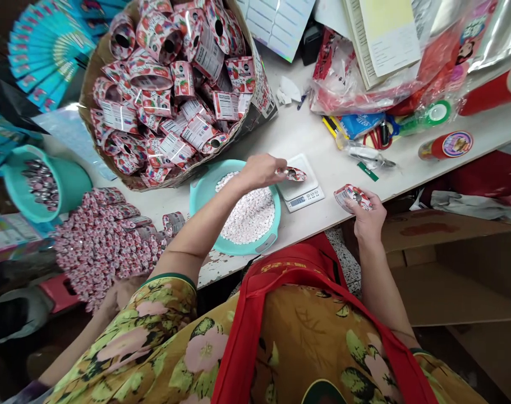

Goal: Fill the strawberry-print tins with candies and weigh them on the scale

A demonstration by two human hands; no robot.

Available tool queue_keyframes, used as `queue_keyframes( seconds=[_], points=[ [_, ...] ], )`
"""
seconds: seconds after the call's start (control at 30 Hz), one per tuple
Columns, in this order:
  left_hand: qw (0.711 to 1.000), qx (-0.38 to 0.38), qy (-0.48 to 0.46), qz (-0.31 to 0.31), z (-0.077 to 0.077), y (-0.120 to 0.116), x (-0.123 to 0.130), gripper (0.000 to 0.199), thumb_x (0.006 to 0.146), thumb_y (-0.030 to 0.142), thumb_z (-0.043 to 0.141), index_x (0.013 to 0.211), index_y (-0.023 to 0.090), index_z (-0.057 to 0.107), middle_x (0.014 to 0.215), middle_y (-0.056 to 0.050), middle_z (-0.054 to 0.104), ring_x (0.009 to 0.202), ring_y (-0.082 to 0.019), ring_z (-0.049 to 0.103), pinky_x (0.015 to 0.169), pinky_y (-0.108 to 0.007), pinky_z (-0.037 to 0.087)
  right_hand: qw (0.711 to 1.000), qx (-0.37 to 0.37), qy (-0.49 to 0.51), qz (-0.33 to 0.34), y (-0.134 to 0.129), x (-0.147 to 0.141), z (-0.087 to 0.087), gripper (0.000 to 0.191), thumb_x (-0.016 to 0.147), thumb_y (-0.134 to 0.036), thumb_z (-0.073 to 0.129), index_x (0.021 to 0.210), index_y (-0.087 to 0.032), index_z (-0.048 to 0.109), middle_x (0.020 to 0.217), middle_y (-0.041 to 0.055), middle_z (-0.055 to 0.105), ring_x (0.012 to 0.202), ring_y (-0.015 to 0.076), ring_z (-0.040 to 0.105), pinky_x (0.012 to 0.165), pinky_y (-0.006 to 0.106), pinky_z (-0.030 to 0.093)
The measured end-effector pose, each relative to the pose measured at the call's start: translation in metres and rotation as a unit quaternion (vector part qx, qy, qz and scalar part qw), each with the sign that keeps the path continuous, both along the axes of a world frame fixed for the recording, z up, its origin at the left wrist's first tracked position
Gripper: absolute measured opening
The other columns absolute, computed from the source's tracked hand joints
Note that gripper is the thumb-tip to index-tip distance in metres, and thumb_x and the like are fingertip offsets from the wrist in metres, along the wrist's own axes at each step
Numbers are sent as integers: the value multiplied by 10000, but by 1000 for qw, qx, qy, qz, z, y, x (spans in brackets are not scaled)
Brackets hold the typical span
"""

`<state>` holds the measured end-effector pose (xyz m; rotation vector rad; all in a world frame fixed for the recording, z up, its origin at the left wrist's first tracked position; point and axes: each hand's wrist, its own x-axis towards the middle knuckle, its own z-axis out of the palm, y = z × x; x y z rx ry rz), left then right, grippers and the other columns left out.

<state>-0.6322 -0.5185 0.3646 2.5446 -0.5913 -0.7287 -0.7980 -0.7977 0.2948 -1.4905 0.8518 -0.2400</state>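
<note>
My left hand (259, 171) reaches over a teal bowl (197, 197) of small white pellets (249, 216) and holds a small red-and-white strawberry pouch (296, 174) on the white digital scale (305, 196). Just right of the scale, at the table's front edge, my right hand (367, 216) grips a second pouch of the same kind (351, 196). Both hands are closed on their pouches.
A big cardboard box (261, 98) of open pouches stands at the back. A pile of pouches (104, 235) and a teal bucket (72, 179) lie left, with another person's hand (114, 294) below the pile. Tape, scissors, pens and bags crowd the right. A cardboard carton (449, 269) sits below.
</note>
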Motion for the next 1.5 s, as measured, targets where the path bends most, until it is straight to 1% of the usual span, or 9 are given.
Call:
queue_keyframes(
  seconds=[0.23, 0.3, 0.47, 0.57, 0.7, 0.9, 1.0, 1.2, 1.5],
  points=[
    [982, -120, 69, 125, -9, -10, -14, 138, 726, 194, 787, 838, 190, 707, 635, -25, 584, 756, -222, 605, 696, -278, 391, 999, -8, 6, 33, 6, -1, 2, 613, 486, -349, 922, 1036, -165, 724, 959, 39, 734, 839, 174, 680, 839, 370, 593],
    [922, -265, 134, 247, -10, 7, -12, 121, 732, 176, 780, 796, 172, 677, 621, -2, 565, 653, -153, 565, 623, -234, 394, 1000, -14, 5, 25, 4, -2, 3, 614, 478, -357, 919, 1028, -168, 722, 947, 35, 732, 832, 174, 681, 822, 364, 598],
    [664, -489, 212, 525, -9, 68, -39, 24, 834, 143, 654, 851, 158, 646, 692, 0, 603, 537, -62, 540, 503, -153, 427, 1000, -20, -4, 10, -1, -6, 1, 618, 482, -377, 912, 1029, -166, 718, 953, 32, 727, 838, 177, 686, 830, 372, 604],
    [626, -431, 293, 580, -17, 87, -76, 75, 807, 87, 648, 876, 117, 656, 671, -13, 614, 478, -52, 534, 447, -134, 417, 1000, -15, -5, 1, 0, -6, -1, 635, 473, -365, 920, 1041, -165, 716, 962, 37, 731, 843, 181, 689, 846, 386, 605],
    [675, -357, 369, 530, -25, 83, -109, 151, 741, 49, 680, 885, 94, 678, 671, -25, 622, 485, -61, 544, 455, -144, 399, 1000, -6, -5, 10, 7, -6, -1, 635, 473, -355, 922, 1043, -166, 717, 969, 34, 735, 852, 181, 693, 882, 400, 597],
    [902, -278, 167, 285, -15, 41, -71, 95, 775, 79, 629, 811, 161, 661, 665, -10, 613, 579, -118, 540, 557, -215, 384, 1000, 8, -1, 23, 16, -5, 1, 642, 474, -346, 931, 1053, -162, 722, 978, 32, 737, 851, 178, 698, 921, 411, 583],
    [974, -171, 36, 143, -16, 7, -39, 138, 772, 42, 597, 737, 165, 649, 772, -48, 630, 724, -165, 563, 672, -266, 394, 1000, 21, -1, 19, 17, -6, 1, 652, 479, -337, 934, 1067, -158, 719, 1001, 41, 736, 859, 175, 697, 902, 387, 586],
    [999, -14, -47, -5, -33, -33, -19, 247, 818, 41, 516, 923, 169, 699, 974, -108, 627, 864, -239, 591, 724, -330, 402, 1000, 25, -5, 10, 10, -10, -3, 631, 505, -328, 924, 1077, -161, 714, 986, 25, 728, 856, 162, 689, 874, 353, 589],
    [990, -48, -112, 75, -40, -14, -31, 216, 898, 159, 584, 1083, 191, 691, 1079, -97, 618, 993, -240, 574, 834, -351, 457, 1000, 29, -3, 6, 6, -6, -4, 640, 489, -339, 933, 1066, -170, 714, 979, 26, 734, 867, 171, 688, 861, 359, 589]
  ],
)
